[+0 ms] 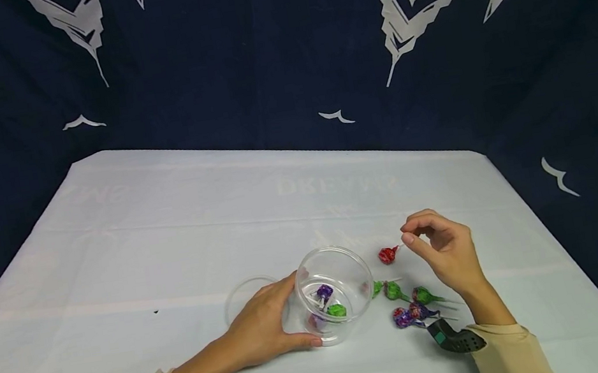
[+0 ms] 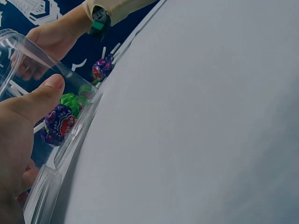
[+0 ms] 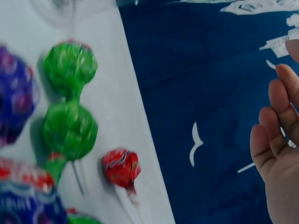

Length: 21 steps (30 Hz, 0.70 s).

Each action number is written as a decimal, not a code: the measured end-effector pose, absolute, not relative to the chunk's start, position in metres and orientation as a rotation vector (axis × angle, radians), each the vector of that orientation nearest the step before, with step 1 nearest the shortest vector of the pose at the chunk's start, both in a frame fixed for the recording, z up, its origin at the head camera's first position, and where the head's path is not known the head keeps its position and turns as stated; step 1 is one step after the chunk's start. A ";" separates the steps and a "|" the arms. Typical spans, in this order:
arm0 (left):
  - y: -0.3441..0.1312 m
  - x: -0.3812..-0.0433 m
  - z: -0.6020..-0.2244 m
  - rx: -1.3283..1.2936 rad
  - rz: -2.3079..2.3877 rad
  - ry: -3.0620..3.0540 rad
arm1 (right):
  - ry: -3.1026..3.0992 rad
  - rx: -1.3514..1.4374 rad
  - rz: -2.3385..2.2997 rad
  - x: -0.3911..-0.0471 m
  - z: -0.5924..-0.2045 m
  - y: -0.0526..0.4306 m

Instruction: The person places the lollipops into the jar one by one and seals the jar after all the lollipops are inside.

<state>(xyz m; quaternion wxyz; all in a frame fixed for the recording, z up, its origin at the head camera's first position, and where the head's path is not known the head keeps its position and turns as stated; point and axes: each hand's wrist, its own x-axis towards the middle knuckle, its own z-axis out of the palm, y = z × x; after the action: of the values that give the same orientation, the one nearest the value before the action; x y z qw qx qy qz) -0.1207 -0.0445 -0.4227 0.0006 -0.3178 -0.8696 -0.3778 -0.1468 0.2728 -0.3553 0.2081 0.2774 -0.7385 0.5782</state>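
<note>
My left hand [image 1: 261, 324] grips a clear plastic jar [image 1: 354, 268] round its side, thumb at the near side. The jar tilts on the table with its mouth up. Inside lie purple lollipops [image 2: 57, 125] and a green lollipop [image 1: 337, 310]. My right hand [image 1: 444, 248] is raised with loosely bent fingers and nothing visible between them. Its thumb and fingertips hover by the stick of a red lollipop [image 1: 387, 256], which lies on the table. Nearer to me are several green lollipops [image 1: 394, 290] and purple lollipops [image 1: 402, 317].
A round clear lid [image 1: 229, 303] lies left of the jar, partly behind my left hand. The white-covered table [image 1: 113, 259] meets a dark blue patterned curtain [image 1: 234, 61] at the back. A small dark speck [image 1: 156, 311] shows on the cloth.
</note>
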 end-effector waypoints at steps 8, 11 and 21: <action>-0.046 -0.121 -0.422 -0.993 -1.189 -2.737 | -2.045 0.900 1.591 -0.154 -0.362 0.285; -0.046 -0.121 -0.423 -0.994 -1.185 -2.738 | -2.051 0.935 1.580 -0.156 -0.363 0.289; -0.045 -0.121 -0.422 -0.994 -1.188 -2.749 | -2.266 0.860 1.381 -0.170 -0.374 0.307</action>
<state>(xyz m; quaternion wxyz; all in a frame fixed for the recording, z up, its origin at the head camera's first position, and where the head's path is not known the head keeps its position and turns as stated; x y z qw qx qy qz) -0.1209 -0.0449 -0.4222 -0.0070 -0.3150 -0.8712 -0.3765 -0.1700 0.3070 -0.3742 0.1752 0.3037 -0.7997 0.4873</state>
